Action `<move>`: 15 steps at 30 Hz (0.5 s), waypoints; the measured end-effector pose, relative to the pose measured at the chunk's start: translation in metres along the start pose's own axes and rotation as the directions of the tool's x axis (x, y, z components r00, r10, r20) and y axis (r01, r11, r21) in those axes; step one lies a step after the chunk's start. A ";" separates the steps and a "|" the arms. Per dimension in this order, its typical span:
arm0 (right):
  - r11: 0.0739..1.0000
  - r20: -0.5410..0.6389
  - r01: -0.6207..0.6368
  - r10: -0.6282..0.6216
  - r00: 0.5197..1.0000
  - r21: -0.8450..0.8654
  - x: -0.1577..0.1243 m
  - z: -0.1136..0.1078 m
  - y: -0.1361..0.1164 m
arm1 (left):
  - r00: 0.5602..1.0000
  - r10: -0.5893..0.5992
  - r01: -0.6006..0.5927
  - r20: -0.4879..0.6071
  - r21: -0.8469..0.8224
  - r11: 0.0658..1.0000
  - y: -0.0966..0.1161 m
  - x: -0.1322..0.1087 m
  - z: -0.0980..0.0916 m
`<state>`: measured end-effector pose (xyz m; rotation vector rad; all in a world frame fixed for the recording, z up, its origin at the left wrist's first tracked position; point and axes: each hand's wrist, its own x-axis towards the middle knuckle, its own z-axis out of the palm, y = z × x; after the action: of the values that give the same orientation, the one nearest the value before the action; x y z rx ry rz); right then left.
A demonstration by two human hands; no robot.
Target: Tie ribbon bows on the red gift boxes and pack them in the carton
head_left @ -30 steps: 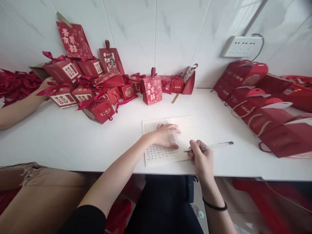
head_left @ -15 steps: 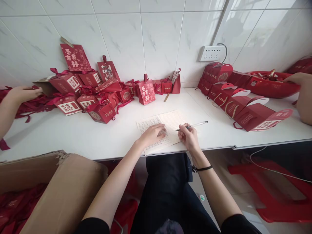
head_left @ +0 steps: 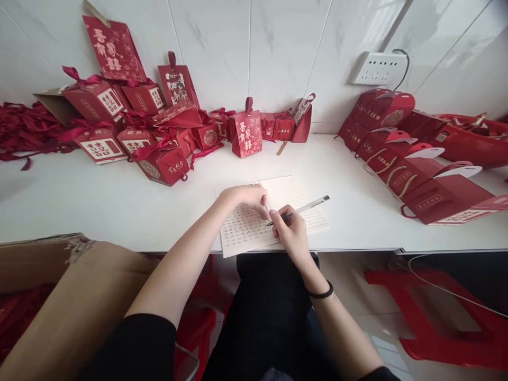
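An open notebook [head_left: 296, 185] lies on the white table; its left page carries rows of small handwriting, while the lined right page shows no writing that I can make out. My left hand [head_left: 251, 197] rests across the upper part of the written page near the fold, wrist bent, fingers loosely curved and apart, holding nothing that shows. Between the thumb and fingers of my right hand [head_left: 291, 230] is a clear pen [head_left: 313, 203] with a dark end. Its tip points down-left at the lower right of the written page, close to the fold.
Red gift boxes [head_left: 166, 164] with ribbons are heaped at the back left, beside a pile of red ribbons [head_left: 32, 127]. Handled red boxes [head_left: 444, 196] line the right, near a red basin [head_left: 476, 140]. A cardboard box [head_left: 107, 280] stands front left, a red stool [head_left: 444, 317] lower right.
My right hand has moved the pen left from the lined page to the written page. My left hand has bent inward at the wrist. Other people's hands at both sides have left view.
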<state>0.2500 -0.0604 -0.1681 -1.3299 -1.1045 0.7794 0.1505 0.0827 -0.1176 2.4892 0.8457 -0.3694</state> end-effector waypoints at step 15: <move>0.993 -0.134 0.059 -0.072 0.988 -0.098 -0.012 -0.001 0.002 | 0.995 0.071 -0.073 -0.064 -0.028 0.997 -0.013 0.015 0.002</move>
<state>0.2469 -0.0712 -0.1722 -1.3973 -1.0797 0.5851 0.1534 0.0981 -0.1295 2.5073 0.7778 -0.2529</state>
